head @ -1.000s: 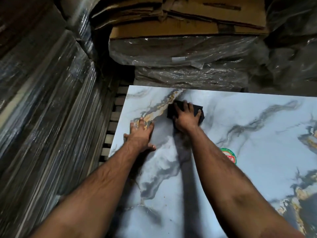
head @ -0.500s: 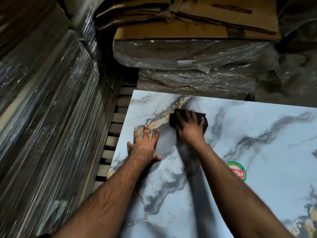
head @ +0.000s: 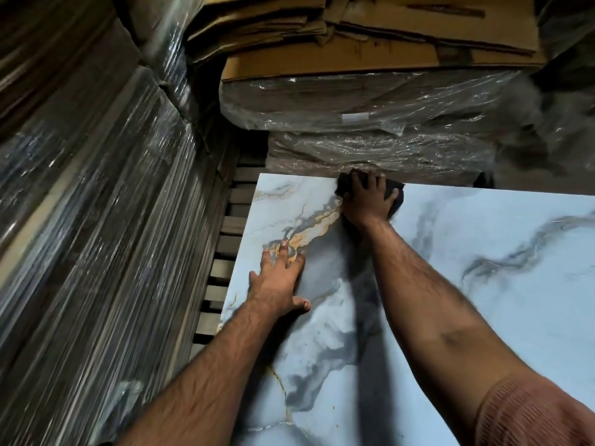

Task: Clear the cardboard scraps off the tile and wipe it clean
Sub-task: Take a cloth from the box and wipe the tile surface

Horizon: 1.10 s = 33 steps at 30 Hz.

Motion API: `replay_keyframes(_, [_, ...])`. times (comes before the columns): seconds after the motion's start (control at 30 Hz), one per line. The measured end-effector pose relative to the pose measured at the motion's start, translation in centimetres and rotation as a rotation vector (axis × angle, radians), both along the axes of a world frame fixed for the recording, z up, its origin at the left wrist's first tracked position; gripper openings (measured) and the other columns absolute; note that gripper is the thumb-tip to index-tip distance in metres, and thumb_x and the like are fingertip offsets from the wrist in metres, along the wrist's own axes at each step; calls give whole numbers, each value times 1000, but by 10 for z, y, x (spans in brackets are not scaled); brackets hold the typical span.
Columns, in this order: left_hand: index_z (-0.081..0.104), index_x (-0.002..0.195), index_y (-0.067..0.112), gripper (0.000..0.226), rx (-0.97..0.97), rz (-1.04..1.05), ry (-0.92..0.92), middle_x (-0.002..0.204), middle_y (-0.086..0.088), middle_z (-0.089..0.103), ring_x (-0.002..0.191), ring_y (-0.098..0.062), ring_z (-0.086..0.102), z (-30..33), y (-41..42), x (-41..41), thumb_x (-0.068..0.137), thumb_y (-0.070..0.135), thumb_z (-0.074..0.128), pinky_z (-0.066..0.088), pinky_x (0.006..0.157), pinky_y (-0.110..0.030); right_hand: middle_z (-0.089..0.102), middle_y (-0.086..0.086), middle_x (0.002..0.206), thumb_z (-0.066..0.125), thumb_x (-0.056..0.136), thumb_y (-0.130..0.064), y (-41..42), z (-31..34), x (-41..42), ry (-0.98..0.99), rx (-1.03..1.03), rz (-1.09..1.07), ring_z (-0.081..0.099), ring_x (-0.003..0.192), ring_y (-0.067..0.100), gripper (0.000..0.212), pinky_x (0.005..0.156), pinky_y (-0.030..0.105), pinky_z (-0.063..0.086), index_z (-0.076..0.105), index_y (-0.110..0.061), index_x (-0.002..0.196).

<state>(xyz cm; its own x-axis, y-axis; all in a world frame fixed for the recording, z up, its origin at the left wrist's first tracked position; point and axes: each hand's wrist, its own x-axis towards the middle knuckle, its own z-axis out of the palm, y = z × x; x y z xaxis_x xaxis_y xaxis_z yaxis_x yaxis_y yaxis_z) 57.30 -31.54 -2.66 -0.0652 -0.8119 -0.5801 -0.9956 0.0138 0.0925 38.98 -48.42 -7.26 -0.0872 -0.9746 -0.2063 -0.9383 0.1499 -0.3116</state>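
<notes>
Large glossy pale-blue marble-look tile [head: 467,284] lay flat, filling the lower right of the view. Grey-black veins across the surface, gold-orange streaks along the vein near its far left corner, thin gold line lower down toward its near edge. Surface reflective, arm shadows visible on it. No cardboard scraps seen on the visible part of the tile.

Right hand [head: 365,201] at the tile's far edge, fingers spread and pressed flat on a dark black cloth pad [head: 395,194]; pad partly hidden under the palm, sitting right at the far edge. Not curled round it as far as visible.

Left hand [head: 278,280] flat on the tile near its left edge, fingers straight and spread, thumb out, holding nothing. Fingertips touched the gold streak.

Beyond the tile's far edge: plastic-wrapped brown stack [head: 370,123] with flattened brown cardboard sheets [head: 354,30] on top. Left of the tile: wooden pallet slats [head: 225,252], then tall shrink-wrapped stacks [head: 96,220].
</notes>
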Motion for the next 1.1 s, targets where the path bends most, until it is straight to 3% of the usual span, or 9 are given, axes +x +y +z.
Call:
replay_keyframes(0.17, [-3,155,31,109,-48,-35,-18,162,-8,-19,150,-28,-11,-5,22,20,78,60,68,15,120,-50,8,8,163,46,97,-41,12,-1,57,-23,-18,204,-1,150,30,61,115,63,-1,24,-34,153])
replay_keyframes(0.47, [-8,153,38,106,-54,20,-12,161,-3,-23,149,-25,-15,-13,27,19,80,60,66,10,116,-59,6,6,165,38,100,-44,19,1,20,53,27,256,-2,151,28,59,114,65,-2,19,-36,154])
replay_keyframes(0.67, [-1,155,37,105,-112,23,30,163,-2,-16,150,-25,-9,-10,30,20,79,59,67,14,117,-58,19,10,160,48,95,-40,119,2,50,60,-41,314,12,148,32,61,111,68,10,28,-31,152])
replay_keyframes(0.9, [2,156,28,100,-123,-89,13,163,-12,-10,150,-32,-2,1,69,37,83,58,63,16,117,-52,12,7,165,44,98,-42,249,1,55,66,12,264,5,151,30,61,114,63,4,22,-36,155])
replay_keyframes(1.1, [-4,156,28,103,-113,-174,-43,161,-19,-12,148,-38,-11,-8,131,51,82,64,58,3,120,-51,9,7,165,42,99,-43,242,6,60,95,35,259,4,151,29,61,114,65,7,18,-36,155])
